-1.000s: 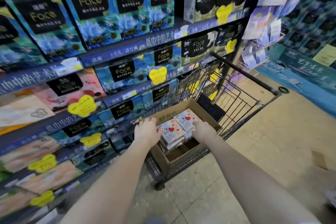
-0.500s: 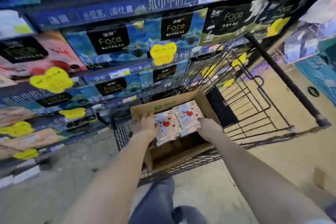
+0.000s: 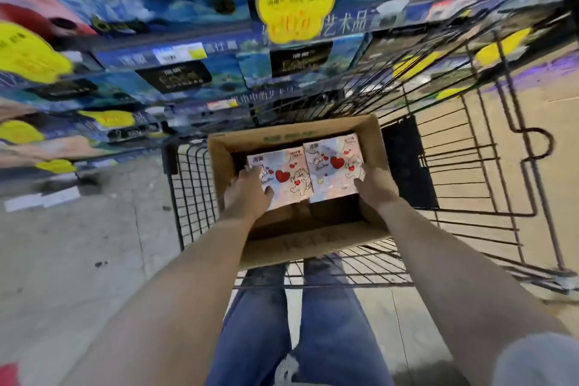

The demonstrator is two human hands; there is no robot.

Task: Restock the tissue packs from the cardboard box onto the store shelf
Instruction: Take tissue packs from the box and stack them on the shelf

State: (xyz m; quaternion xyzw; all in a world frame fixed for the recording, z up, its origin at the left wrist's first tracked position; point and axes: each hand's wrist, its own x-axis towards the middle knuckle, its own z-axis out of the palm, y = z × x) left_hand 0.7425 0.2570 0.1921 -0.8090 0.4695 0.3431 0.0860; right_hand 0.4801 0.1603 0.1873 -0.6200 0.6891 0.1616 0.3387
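Note:
An open cardboard box [image 3: 372, 135] sits in a wire shopping cart [image 3: 470, 172]. Inside it lie two pink tissue packs with red hearts, side by side: the left pack [image 3: 286, 177] and the right pack [image 3: 333, 168]. My left hand [image 3: 247, 194] grips the left pack's outer edge, with its thumb on top. My right hand [image 3: 374, 186] presses against the right pack's outer edge. Both hands clasp the pair from opposite sides, inside the box. The store shelf [image 3: 188, 53] rises behind the cart, filled with blue and black tissue packs.
Yellow price tags [image 3: 296, 9] hang along the shelf rails. The cart's wire sides surround the box, with a black panel [image 3: 407, 166] to its right. My legs in blue jeans [image 3: 300, 323] stand behind the cart. Tiled floor lies to the left and right.
The camera has tilted down and closer to the box. Both hands have closed tighter on the two packs' outer edges; the packs still lie inside the box.

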